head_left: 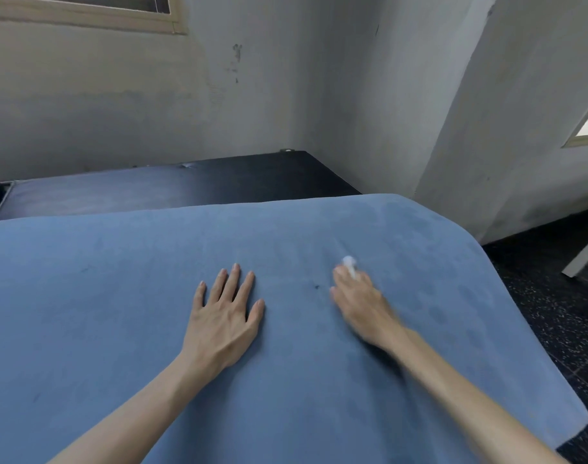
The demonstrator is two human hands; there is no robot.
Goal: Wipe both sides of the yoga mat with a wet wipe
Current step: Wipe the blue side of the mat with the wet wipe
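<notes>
Head view: a blue mat (152, 329) lies spread flat across most of the lower frame, its far edge running left to right and its rounded far-right corner curving down toward the right side. Darker damp-looking patches mark the mat near that corner and along its right part.

The left hand (224, 316) rests palm down on the mat near the middle, fingers straight and spread, its grip released and holding nothing.

The right hand (359, 299) lies on the mat just to the right of the left hand, apart from it, and is blurred. Its fingers are curled over a small white wipe (349, 262), whose tip shows past the fingertips against the mat; the grip is closed on the wipe. A small dark speck (316, 287) sits on the mat between the two hands.

Beyond the mat's far edge is a dark desk (185, 189), set against a pale, stained wall (152, 95). A window frame (85, 15) shows at the top left, and another at the right edge. Dark speckled floor (553, 313) lies to the right of the mat.
</notes>
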